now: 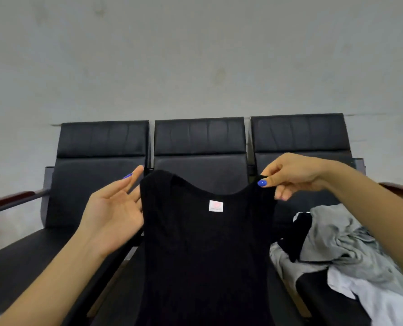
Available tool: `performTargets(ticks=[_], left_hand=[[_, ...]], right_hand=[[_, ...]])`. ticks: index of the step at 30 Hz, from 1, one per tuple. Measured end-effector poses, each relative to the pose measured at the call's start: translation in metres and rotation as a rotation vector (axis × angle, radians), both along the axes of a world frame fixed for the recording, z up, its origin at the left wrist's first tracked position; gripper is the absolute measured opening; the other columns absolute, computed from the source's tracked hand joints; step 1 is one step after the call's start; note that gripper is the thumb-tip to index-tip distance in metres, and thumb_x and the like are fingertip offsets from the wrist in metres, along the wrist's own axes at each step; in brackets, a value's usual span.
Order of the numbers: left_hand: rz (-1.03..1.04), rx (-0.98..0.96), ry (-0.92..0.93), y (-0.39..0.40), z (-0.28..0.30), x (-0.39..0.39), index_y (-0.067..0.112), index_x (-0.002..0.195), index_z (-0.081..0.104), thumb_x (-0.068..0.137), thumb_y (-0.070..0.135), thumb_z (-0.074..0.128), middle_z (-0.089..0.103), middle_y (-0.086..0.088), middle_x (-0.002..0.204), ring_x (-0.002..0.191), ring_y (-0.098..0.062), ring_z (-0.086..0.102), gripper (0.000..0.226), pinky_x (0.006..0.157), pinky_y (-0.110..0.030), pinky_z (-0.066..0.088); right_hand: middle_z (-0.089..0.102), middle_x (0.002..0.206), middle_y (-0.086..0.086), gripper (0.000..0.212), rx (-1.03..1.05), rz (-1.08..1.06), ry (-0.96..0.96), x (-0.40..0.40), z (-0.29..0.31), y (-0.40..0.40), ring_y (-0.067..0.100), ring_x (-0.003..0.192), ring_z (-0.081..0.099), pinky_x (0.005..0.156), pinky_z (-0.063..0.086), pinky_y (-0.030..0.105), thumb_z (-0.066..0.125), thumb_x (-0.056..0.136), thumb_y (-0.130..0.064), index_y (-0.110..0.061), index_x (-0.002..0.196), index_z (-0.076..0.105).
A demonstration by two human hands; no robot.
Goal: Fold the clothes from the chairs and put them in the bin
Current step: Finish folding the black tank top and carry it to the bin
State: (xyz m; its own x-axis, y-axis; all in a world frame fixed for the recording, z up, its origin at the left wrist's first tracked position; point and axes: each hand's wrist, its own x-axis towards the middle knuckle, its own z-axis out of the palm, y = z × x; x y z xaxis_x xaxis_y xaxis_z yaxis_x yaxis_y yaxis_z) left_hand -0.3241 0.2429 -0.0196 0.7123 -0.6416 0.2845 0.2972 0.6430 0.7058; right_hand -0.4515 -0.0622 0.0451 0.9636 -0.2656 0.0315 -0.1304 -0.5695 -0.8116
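Note:
A black sleeveless top (202, 250) with a small white label at the neck hangs in front of me over the middle chair. My right hand (289, 176) pinches its right shoulder strap between thumb and fingers. At the top's left shoulder is my left hand (113, 208), palm up and fingers straight, touching the fabric edge without gripping it. A heap of grey, white and black clothes (346, 252) lies on the right chair's seat. No bin is in view.
Three joined black padded chairs (101, 147) stand against a pale wall, with dark red armrests (10, 200) at each end. The left chair's seat (26, 262) holds nothing.

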Motion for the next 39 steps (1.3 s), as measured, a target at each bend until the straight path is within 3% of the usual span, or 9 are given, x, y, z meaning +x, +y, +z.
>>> performTargets(ticks=[6,10,14,22,26,30,34,37,39], left_hand=[[0.032,0.065,0.087,-0.023,-0.037,0.045,0.014,0.112,0.072,0.056,0.017,0.072,0.068,-0.002,0.121,0.102,-0.019,0.069,0.056,0.073,-0.034,0.059],[0.075,0.081,0.153,-0.04,-0.069,0.084,0.012,0.121,0.068,0.05,0.017,0.075,0.068,-0.001,0.121,0.097,-0.018,0.071,0.071,0.075,-0.033,0.057],[0.118,0.119,0.209,-0.057,-0.1,0.124,0.013,0.13,0.057,0.045,0.02,0.079,0.066,-0.004,0.124,0.103,-0.02,0.068,0.088,0.087,-0.038,0.044],[0.186,0.307,0.366,-0.102,-0.176,0.217,0.01,0.13,0.056,0.094,0.024,0.041,0.066,-0.006,0.123,0.109,-0.022,0.061,0.042,0.095,-0.037,0.043],[0.237,0.428,0.394,-0.131,-0.205,0.268,0.011,0.133,0.053,0.095,0.025,0.041,0.063,-0.007,0.125,0.104,-0.024,0.06,0.042,0.084,-0.038,0.046],[0.278,0.487,0.363,-0.164,-0.215,0.319,0.01,0.137,0.045,0.096,0.026,0.043,0.062,-0.004,0.097,0.086,-0.022,0.058,0.044,0.071,-0.037,0.044],[0.305,0.58,0.274,-0.196,-0.215,0.362,0.013,0.098,0.06,0.094,0.026,0.048,0.06,-0.003,0.086,0.075,-0.02,0.056,0.018,0.068,-0.032,0.043],[0.378,0.881,0.125,-0.212,-0.226,0.39,0.01,0.119,0.055,0.093,0.015,0.051,0.059,-0.01,0.098,0.076,-0.023,0.055,0.027,0.061,-0.031,0.043],[0.458,1.027,0.047,-0.216,-0.231,0.404,0.002,0.133,0.046,0.093,0.006,0.047,0.054,-0.013,0.087,0.07,-0.024,0.052,0.04,0.057,-0.032,0.043]], right_hand=[[0.063,0.092,0.012,0.01,0.232,-0.118,-0.02,0.067,-0.041,-0.024,0.023,0.063,0.071,0.057,0.06,0.032,0.068,0.085,0.001,-0.002,0.092,0.061],[0.063,0.097,0.012,0.022,0.254,-0.198,-0.013,0.113,-0.074,-0.035,0.024,0.067,0.067,0.061,0.061,0.035,0.069,0.085,0.0,0.0,0.106,0.062],[0.063,0.094,0.012,0.028,0.304,-0.248,0.001,0.161,-0.108,-0.046,0.021,0.066,0.065,0.06,0.061,0.033,0.069,0.085,-0.001,0.002,0.111,0.061],[0.061,0.111,0.017,0.025,0.242,-0.344,0.167,0.269,-0.2,-0.068,0.022,0.07,0.065,0.058,0.06,0.032,0.069,0.086,-0.004,-0.003,0.108,0.057],[0.062,0.105,0.018,0.023,0.16,-0.419,0.197,0.327,-0.244,-0.081,0.024,0.073,0.065,0.067,0.06,0.036,0.067,0.087,-0.006,-0.001,0.108,0.057],[0.066,0.103,0.018,0.012,0.027,-0.56,0.027,0.382,-0.27,-0.098,0.033,0.088,0.068,0.078,0.057,0.038,0.065,0.087,-0.012,-0.004,0.096,0.064],[0.063,0.112,0.016,0.02,-0.062,-0.65,-0.066,0.418,-0.287,-0.112,0.035,0.102,0.06,0.072,0.045,0.031,0.059,0.09,-0.014,-0.005,0.106,0.066],[0.059,0.12,0.017,0.026,-0.059,-0.683,-0.001,0.432,-0.301,-0.123,0.034,0.109,0.058,0.076,0.044,0.031,0.059,0.091,-0.011,-0.005,0.116,0.062],[0.055,0.125,0.016,0.028,-0.059,-0.686,0.001,0.433,-0.309,-0.129,0.034,0.111,0.056,0.08,0.043,0.03,0.058,0.091,-0.009,-0.006,0.118,0.061]])
